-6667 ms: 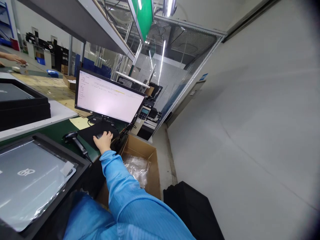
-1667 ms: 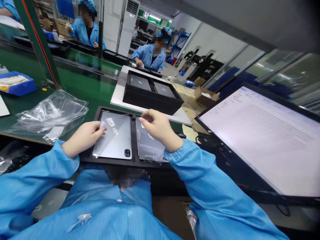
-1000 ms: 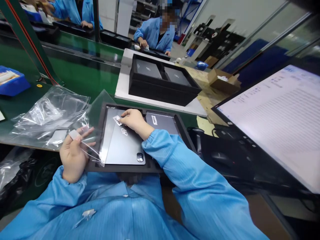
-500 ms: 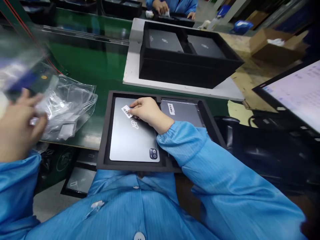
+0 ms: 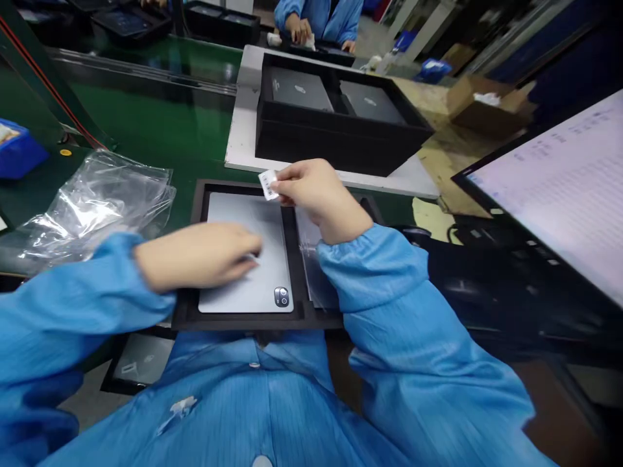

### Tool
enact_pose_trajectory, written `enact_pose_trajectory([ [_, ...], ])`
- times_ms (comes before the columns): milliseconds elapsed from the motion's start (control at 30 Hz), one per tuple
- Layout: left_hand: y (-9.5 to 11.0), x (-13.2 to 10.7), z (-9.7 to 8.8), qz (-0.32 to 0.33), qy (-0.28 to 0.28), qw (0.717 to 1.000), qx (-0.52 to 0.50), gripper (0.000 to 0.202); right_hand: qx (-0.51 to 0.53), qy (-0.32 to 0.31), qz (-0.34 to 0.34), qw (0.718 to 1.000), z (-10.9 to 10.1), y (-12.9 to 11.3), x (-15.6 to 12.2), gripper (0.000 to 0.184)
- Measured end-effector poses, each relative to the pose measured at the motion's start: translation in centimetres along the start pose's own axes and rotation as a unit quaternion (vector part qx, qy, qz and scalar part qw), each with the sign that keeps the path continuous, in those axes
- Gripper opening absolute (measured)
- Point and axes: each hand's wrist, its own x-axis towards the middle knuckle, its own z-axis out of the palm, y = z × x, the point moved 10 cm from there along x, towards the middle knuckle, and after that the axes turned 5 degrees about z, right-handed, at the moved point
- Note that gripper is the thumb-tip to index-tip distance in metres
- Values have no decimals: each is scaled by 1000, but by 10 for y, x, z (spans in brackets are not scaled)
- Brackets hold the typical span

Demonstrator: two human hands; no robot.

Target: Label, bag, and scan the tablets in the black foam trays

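Note:
Pinched in the fingers of my right hand (image 5: 311, 191) is a white barcode label (image 5: 268, 184), raised above the top edge of a black foam tray (image 5: 302, 314). In the tray's left compartment lies a silver tablet (image 5: 243, 295), back up, with a camera at its lower corner. My left hand (image 5: 209, 253), smeared by motion, is over that tablet with its fingers closed; a small pale bit shows at the fingertips, too blurred to name. A second tablet (image 5: 316, 279) in a clear wrap occupies the right compartment, partly covered by my right arm.
Clear plastic bags (image 5: 102, 201) lie left of the tray. Beyond it, stacked black trays (image 5: 335, 139) with tablets stand on a white board (image 5: 233, 152). A monitor (image 5: 559, 175) is at the right. A blue bin (image 5: 19, 152) sits far left. A co-worker's hand (image 5: 298, 29) shows across the bench.
My left hand has come from the blue bin area at the left to over the tablet. The right hand has lifted the barcode label off the tablet's surface.

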Motion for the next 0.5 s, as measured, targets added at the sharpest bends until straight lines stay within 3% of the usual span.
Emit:
enact_pose_trajectory([
  [67, 26, 41, 28, 101, -68, 992, 44, 23, 17, 31, -5, 999, -29, -4, -7, 22],
  [200, 33, 82, 56, 190, -58, 972, 126, 26, 8, 52, 21, 998, -56, 10, -22, 29],
  [367, 27, 85, 46, 227, -27, 966, 118, 40, -7, 76, 59, 995, -49, 38, -15, 28],
  [500, 18, 78, 27, 202, -5, 977, 71, 40, -46, 92, 27, 994, -43, 44, 1, 18],
])
